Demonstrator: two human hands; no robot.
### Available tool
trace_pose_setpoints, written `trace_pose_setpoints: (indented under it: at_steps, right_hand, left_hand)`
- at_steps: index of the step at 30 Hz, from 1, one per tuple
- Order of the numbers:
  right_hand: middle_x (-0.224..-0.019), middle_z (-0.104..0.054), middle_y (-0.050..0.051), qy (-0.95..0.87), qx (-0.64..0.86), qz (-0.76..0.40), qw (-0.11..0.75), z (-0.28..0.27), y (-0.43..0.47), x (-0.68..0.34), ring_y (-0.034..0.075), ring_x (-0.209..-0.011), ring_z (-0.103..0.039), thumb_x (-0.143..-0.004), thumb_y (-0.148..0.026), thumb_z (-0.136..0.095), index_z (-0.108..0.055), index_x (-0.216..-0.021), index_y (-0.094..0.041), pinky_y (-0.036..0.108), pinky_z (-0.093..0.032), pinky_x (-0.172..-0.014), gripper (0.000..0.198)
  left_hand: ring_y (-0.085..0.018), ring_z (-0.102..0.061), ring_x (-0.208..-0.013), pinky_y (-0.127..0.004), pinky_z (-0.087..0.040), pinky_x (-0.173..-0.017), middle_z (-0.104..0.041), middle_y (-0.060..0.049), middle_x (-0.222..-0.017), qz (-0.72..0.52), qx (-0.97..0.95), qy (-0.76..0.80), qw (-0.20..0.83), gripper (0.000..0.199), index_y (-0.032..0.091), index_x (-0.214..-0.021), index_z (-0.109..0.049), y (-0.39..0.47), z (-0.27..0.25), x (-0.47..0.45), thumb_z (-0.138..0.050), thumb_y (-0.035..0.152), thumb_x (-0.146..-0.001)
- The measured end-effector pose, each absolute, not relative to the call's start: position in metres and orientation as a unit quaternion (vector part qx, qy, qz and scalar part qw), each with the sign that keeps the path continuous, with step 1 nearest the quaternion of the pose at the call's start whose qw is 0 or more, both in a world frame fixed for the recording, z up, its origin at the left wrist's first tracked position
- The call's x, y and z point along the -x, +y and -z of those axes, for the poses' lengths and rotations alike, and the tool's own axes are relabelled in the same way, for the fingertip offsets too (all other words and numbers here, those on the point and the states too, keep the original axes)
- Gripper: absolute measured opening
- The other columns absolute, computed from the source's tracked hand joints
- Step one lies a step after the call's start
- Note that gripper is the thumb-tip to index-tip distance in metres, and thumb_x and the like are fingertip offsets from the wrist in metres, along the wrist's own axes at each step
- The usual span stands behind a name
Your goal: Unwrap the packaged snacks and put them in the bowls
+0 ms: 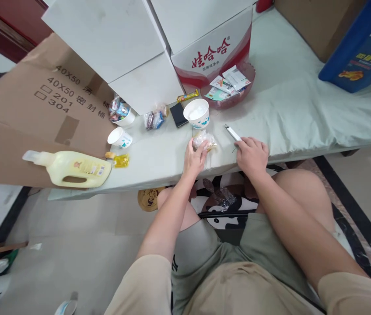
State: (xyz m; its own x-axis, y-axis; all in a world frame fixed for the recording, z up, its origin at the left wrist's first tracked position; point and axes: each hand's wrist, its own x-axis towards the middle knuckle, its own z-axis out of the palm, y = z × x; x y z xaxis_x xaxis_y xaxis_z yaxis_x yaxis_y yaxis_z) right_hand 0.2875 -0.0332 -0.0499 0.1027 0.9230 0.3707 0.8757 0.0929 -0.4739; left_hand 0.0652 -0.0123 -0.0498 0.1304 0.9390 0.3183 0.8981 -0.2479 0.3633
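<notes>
At the near edge of the pale green cloth-covered table [297, 113], left hand [194, 158] closing its fingers around a small crinkly clear-plastic snack packet [204, 141], pinning it to the cloth just below the white paper cup with teal print [197, 113]. Right hand [251, 154] resting curled, palm down, fingertips touching the end of a slim white lighter-like stick [232, 132], not gripping anything visibly. Likely risking a slip: slick wrapper sliding off the close edge onto the lap, or an elbow nudge tipping the nearby cup. Lying on its side at far left, a pale yellow plastic bottle [74, 167].
</notes>
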Motion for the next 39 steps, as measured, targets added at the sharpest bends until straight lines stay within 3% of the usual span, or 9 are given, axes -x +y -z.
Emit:
trace_pose_setpoints:
  at_steps: [11, 17, 26, 29, 32, 35, 39]
  right_hand:
    - [-0.126, -0.068, 0.009, -0.687, 0.675, 0.027, 0.269, 0.051, -0.039, -0.283, 0.028, -0.119, -0.054, -0.095, -0.019, -0.045, -0.069, -0.115, -0.023, 0.042, -0.031, -0.100, 0.032]
    - [-0.128, -0.065, 0.012, -0.696, 0.680, 0.004, 0.233, 0.043, -0.038, -0.284, 0.029, -0.119, -0.051, -0.093, -0.018, -0.043, -0.068, -0.117, -0.022, 0.045, -0.030, -0.100, 0.035]
    - [-0.125, -0.066, 0.014, -0.700, 0.664, -0.011, 0.262, 0.041, -0.039, -0.285, 0.031, -0.118, -0.053, -0.092, -0.020, -0.042, -0.067, -0.113, -0.021, 0.047, -0.033, -0.100, 0.033]
    - [-0.112, -0.069, 0.014, -0.668, 0.678, -0.077, 0.298, 0.042, -0.036, -0.296, 0.030, -0.107, -0.060, -0.090, -0.024, -0.045, -0.066, -0.108, -0.019, 0.045, -0.041, -0.095, 0.028]
    - [-0.100, -0.071, 0.010, -0.594, 0.693, -0.163, 0.374, 0.040, -0.036, -0.312, 0.024, -0.086, -0.063, -0.089, -0.031, -0.049, -0.061, -0.114, -0.020, 0.039, -0.048, -0.078, 0.030]
    - [-0.098, -0.071, 0.008, -0.549, 0.673, -0.221, 0.443, 0.032, -0.040, -0.321, 0.019, -0.073, -0.064, -0.091, -0.035, -0.048, -0.056, -0.126, -0.021, 0.033, -0.049, -0.065, 0.039]
    - [-0.089, -0.072, 0.006, -0.583, 0.637, -0.274, 0.424, 0.013, -0.047, -0.305, 0.017, -0.063, -0.062, -0.090, -0.036, -0.048, -0.062, -0.124, -0.019, 0.032, -0.050, -0.059, 0.040]
  left_hand:
    - [-0.033, -0.050, -0.136, -0.051, -0.045, -0.112, -0.042, -0.015, -0.152, -0.239, -0.750, 0.616, 0.031, 0.041, 0.028, -0.136, -0.064, -0.014, 0.047, -0.074, -0.048, 0.040, -0.101]
    - [-0.037, -0.049, -0.137, -0.056, -0.043, -0.111, -0.043, -0.016, -0.151, -0.265, -0.747, 0.607, 0.059, 0.039, 0.028, -0.135, -0.065, -0.012, 0.048, -0.075, -0.051, 0.035, -0.099]
    - [-0.036, -0.050, -0.137, -0.058, -0.044, -0.111, -0.045, -0.013, -0.152, -0.341, -0.712, 0.604, 0.111, 0.034, 0.028, -0.129, -0.062, -0.018, 0.049, -0.074, -0.054, 0.029, -0.097]
    - [-0.038, -0.041, -0.145, -0.060, -0.040, -0.115, -0.040, -0.014, -0.157, -0.346, -0.707, 0.608, 0.104, 0.028, 0.026, -0.121, -0.066, -0.021, 0.046, -0.075, -0.052, 0.024, -0.097]
    - [-0.040, -0.033, -0.150, -0.061, -0.037, -0.117, -0.034, -0.013, -0.160, -0.349, -0.714, 0.598, 0.100, 0.030, 0.026, -0.117, -0.070, -0.021, 0.045, -0.075, -0.052, 0.018, -0.095]
    - [-0.043, -0.045, -0.141, -0.062, -0.044, -0.110, -0.027, -0.011, -0.165, -0.342, -0.712, 0.602, 0.115, 0.033, 0.028, -0.121, -0.070, -0.019, 0.047, -0.076, -0.052, 0.020, -0.094]
    - [-0.039, -0.059, -0.124, -0.059, -0.051, -0.102, -0.026, -0.008, -0.166, -0.334, -0.705, 0.609, 0.141, 0.036, 0.032, -0.127, -0.068, -0.018, 0.052, -0.074, -0.054, 0.025, -0.095]
